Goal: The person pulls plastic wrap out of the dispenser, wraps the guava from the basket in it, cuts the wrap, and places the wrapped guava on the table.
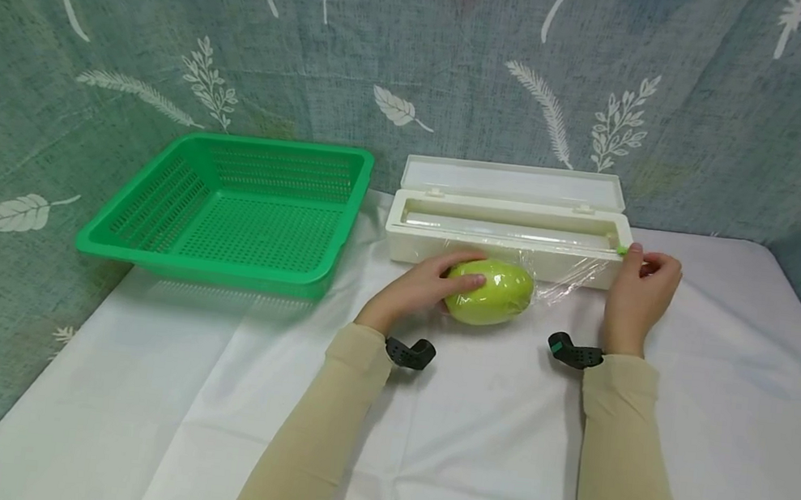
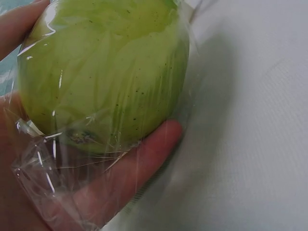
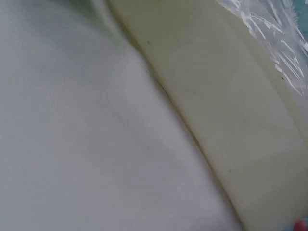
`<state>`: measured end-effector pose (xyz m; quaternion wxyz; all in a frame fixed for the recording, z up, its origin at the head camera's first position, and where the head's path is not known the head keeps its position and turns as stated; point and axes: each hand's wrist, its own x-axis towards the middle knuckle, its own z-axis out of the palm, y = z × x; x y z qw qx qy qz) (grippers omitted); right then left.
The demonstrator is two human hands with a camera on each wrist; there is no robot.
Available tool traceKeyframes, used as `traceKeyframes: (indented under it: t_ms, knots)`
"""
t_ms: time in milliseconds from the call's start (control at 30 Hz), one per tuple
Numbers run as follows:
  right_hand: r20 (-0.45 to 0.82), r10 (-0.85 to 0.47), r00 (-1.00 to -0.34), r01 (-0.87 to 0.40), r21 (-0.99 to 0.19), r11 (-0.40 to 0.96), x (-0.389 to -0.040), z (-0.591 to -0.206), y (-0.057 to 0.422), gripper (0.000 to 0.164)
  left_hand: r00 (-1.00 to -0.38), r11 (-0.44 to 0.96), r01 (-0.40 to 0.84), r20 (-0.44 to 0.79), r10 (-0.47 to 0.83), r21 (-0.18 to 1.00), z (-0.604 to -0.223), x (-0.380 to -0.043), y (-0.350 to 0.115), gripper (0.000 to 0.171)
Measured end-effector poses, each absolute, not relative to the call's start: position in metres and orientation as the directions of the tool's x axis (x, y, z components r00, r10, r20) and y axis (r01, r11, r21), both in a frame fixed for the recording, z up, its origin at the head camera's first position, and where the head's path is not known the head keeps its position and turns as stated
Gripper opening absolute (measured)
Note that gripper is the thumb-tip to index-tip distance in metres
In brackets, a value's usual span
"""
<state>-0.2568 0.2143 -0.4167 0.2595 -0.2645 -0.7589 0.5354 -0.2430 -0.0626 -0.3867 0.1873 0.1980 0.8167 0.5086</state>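
Observation:
A pale green melon (image 1: 498,294), wrapped in clear plastic film, lies in front of the white cling film dispenser (image 1: 459,252). My left hand (image 1: 426,289) grips its left end, thumb on top; in the left wrist view fingers (image 2: 144,159) curl beneath the melon (image 2: 106,72), with film bunched over them. Cling film (image 1: 569,282) stretches from the melon to the dispenser's front edge. At the dispenser's right end, my right hand (image 1: 641,296) pinches the small green slide cutter (image 1: 623,250). Only a fingertip (image 3: 301,225) shows in the right wrist view, beside the dispenser's wall (image 3: 207,86).
The dispenser's lid (image 1: 513,182) stands open at the back, and a film roll (image 1: 505,230) lies inside. To the left is a green plastic basket (image 1: 223,268). A white cloth (image 1: 489,455) covers the table, and a patterned curtain (image 1: 463,69) hangs behind.

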Motion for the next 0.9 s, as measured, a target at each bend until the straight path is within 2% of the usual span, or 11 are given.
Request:
traceKeyframes:
  t_ms: [67, 133, 200, 300, 400, 500, 567, 633, 800, 900]
  knots:
    - [0.043, 0.665, -0.746, 0.177, -0.949, 0.259, -0.254, -0.418, 0.218, 0.046, -0.85, 0.397, 0.13, -0.104, 0.516, 0.909, -0.394, -0.248, -0.063, 0.052]
    - [-0.031, 0.602, -0.798, 0.231, -0.938, 0.257, -0.252, -0.418, 0.222, 0.061, -0.851, 0.388, 0.121, -0.106, 0.514, 0.914, -0.401, -0.252, -0.064, 0.054]
    - [-0.092, 0.476, -0.875, 0.268, -0.91, 0.315, -0.25, -0.418, 0.225, 0.074, -0.854, 0.382, 0.114, -0.106, 0.509, 0.917, -0.406, -0.255, -0.065, 0.055]
    - [-0.162, 0.216, -0.963, 0.232, -0.908, 0.348, -0.25, -0.418, 0.224, 0.081, -0.856, 0.374, 0.108, -0.105, 0.506, 0.921, -0.41, -0.257, -0.065, 0.055]
    - [-0.152, -0.005, -0.988, 0.143, -0.941, 0.306, -0.252, -0.419, 0.219, 0.074, -0.855, 0.375, 0.11, -0.105, 0.508, 0.92, -0.41, -0.257, -0.065, 0.054]
    - [-0.099, -0.134, -0.986, 0.067, -0.972, 0.226, -0.254, -0.422, 0.215, 0.062, -0.852, 0.392, 0.092, -0.131, 0.507, 0.915, -0.407, -0.254, -0.065, 0.051]
    - [-0.079, -0.168, -0.983, 0.044, -0.978, 0.204, -0.253, -0.423, 0.213, 0.056, -0.85, 0.404, 0.084, -0.147, 0.507, 0.911, -0.408, -0.255, -0.065, 0.05]
    - [-0.067, -0.184, -0.981, 0.022, -0.971, 0.237, -0.251, -0.42, 0.212, 0.053, -0.849, 0.424, 0.072, -0.167, 0.501, 0.903, -0.41, -0.255, -0.066, 0.05]
    - [-0.018, -0.184, -0.983, -0.043, -0.946, 0.323, -0.246, -0.4, 0.206, 0.049, -0.857, 0.452, 0.079, -0.171, 0.487, 0.889, -0.413, -0.257, -0.066, 0.052]
    - [0.026, -0.186, -0.982, -0.085, -0.946, 0.312, -0.245, -0.39, 0.201, 0.049, -0.859, 0.461, 0.077, -0.176, 0.481, 0.884, -0.412, -0.257, -0.065, 0.052]
